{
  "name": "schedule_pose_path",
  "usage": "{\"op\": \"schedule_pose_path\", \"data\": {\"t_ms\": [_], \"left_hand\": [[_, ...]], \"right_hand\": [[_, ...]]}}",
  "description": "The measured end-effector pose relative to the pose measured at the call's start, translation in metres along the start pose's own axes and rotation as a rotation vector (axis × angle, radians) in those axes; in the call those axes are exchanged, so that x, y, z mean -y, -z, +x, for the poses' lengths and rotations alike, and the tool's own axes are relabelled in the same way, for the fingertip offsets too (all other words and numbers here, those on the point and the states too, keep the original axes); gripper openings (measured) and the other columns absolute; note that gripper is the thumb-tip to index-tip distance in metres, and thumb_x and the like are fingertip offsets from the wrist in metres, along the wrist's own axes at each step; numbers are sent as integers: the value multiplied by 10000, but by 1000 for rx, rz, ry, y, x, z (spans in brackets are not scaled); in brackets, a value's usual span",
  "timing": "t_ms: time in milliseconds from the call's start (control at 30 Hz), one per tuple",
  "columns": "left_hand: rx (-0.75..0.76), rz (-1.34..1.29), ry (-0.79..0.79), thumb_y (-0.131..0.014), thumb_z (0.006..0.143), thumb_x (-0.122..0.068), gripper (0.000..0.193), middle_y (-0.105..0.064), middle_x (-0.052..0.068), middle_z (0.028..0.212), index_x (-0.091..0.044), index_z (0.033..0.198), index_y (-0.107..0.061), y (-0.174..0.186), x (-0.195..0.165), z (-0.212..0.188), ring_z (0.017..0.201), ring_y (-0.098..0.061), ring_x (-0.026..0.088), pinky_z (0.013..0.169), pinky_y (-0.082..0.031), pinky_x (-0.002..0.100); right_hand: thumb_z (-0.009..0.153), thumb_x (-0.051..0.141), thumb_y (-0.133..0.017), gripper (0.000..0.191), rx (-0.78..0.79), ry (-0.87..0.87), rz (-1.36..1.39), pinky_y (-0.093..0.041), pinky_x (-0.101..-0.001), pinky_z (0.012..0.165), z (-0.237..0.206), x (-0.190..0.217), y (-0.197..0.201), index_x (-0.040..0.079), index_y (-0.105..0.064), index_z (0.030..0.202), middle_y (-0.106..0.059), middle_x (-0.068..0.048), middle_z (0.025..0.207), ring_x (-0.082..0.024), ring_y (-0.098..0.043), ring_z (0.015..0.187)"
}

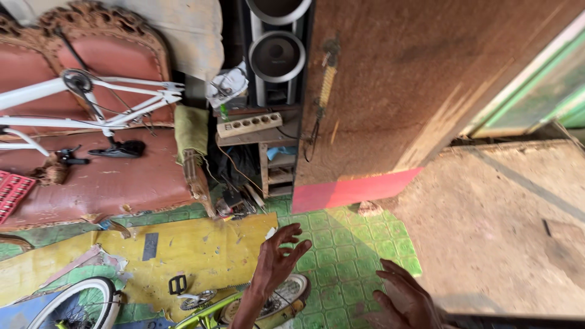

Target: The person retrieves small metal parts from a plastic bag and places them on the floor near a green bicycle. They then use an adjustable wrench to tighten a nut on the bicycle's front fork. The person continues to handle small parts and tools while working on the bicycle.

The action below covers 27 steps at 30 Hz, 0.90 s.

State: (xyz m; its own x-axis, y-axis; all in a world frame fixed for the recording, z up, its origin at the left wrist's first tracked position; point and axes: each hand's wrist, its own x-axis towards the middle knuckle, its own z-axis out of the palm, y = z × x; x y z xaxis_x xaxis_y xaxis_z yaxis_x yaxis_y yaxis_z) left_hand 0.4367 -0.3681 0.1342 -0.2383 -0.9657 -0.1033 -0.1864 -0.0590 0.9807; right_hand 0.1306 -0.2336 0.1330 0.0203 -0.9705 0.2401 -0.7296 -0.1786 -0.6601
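Two bare hands hover low in the frame over green patterned floor tiles [341, 244]: the left hand [277, 262] raised at centre bottom with fingers spread wide and curled, holding nothing, the right hand [405, 298] at lower right, palm down, fingers loosely apart and also empty. Just below the left hand lies a small bicycle wheel [286, 298] with a pale tyre, beside a lime-green bicycle frame [207, 311] and a black pedal [177, 284] on yellow sheeting [201, 244]

White bicycle frame [91, 103] lying on a worn red carved-wood sofa [109, 176], black round loudspeakers [277, 55], beige power strip [250, 124], brown wooden door [414, 85], green patterned floor tiles [347, 244], yellow sheet [201, 250] on floor.
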Motion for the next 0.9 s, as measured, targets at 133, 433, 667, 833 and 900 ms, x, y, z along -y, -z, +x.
{"op": "schedule_pose_path", "data": {"t_ms": [133, 433, 667, 833, 900], "left_hand": [[-40, -12, 20, -775, 853, -399, 652, -699, 150, 1299, -53, 1375, -596, 19, 11, 3, 1174, -692, 259, 880, -655, 420], [-128, 5, 9, -771, 833, -430, 653, -702, 140, 1314, -59, 1351, -628, 53, 33, 17, 1131, -713, 262, 846, -662, 403], [-301, -49, 209, -743, 835, -424, 647, -704, 149, 1281, -93, 1377, -618, 85, 52, 4, 1102, -734, 262, 822, -676, 415], [-448, -70, 60, -777, 844, -402, 619, -709, 146, 1294, -6, 1303, -652, 91, 54, 3, 1137, -715, 261, 863, -643, 400], [-473, -69, 66, -770, 845, -406, 621, -700, 135, 1301, -2, 1301, -649, 91, 52, 8, 1147, -712, 256, 871, -642, 395]], "right_hand": [[821, 228, -810, 412, 164, -33, -1, -487, -420, 1056, 21, -1, -12, 73, -695, 1186, -598, -143, 1435, -297, -568, 1343], [872, 224, -735, 368, 176, -154, 202, -570, -413, 959, 66, 32, -57, 76, -694, 1206, -621, -112, 1430, -277, -598, 1319], [897, 190, -706, 333, 209, -77, 173, -623, -392, 851, 86, 16, -65, 77, -709, 1210, -649, -108, 1407, -261, -692, 1198], [916, 174, -684, 333, 233, -65, 274, -646, -369, 838, 107, -13, -81, 65, -706, 1229, -650, -109, 1393, -242, -687, 1209], [927, 178, -675, 330, 269, -66, 308, -653, -368, 845, 123, -23, -87, 62, -699, 1235, -647, -105, 1396, -239, -689, 1212]]}}
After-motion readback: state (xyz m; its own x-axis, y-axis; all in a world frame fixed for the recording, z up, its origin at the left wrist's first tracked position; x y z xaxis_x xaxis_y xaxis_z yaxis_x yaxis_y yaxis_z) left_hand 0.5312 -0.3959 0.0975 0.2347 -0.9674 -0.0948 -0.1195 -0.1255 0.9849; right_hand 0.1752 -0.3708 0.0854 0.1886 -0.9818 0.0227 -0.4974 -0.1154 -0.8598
